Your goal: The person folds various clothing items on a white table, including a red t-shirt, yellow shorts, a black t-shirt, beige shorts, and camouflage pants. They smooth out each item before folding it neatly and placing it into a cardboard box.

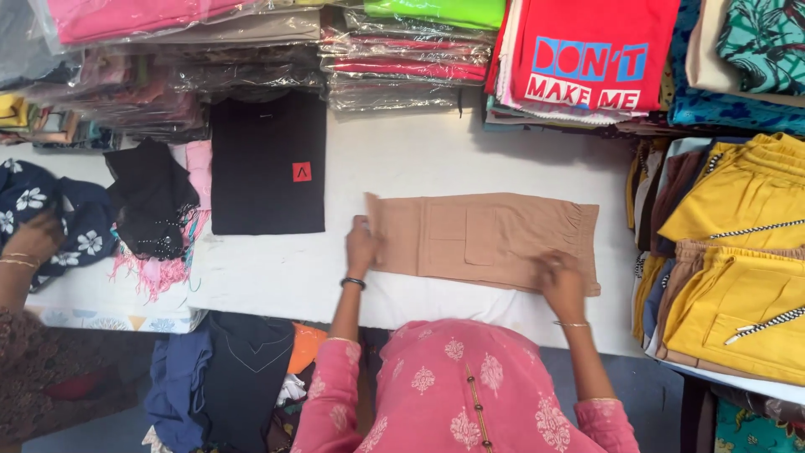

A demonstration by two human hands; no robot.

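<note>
Shorts (486, 239), tan, are laid flat on white table (419, 159), beside black shirt (268, 164). Leg end is pinned under left hand (362, 245), fingers flat. Waistband corner is pressed by right hand (560, 281), blurred; grip cannot be told.

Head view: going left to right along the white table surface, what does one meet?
Navy flowered cloth under another person's hand → black lacy garment → folded black shirt → left hand → tan shorts → right hand → stack of yellow shorts.
</note>
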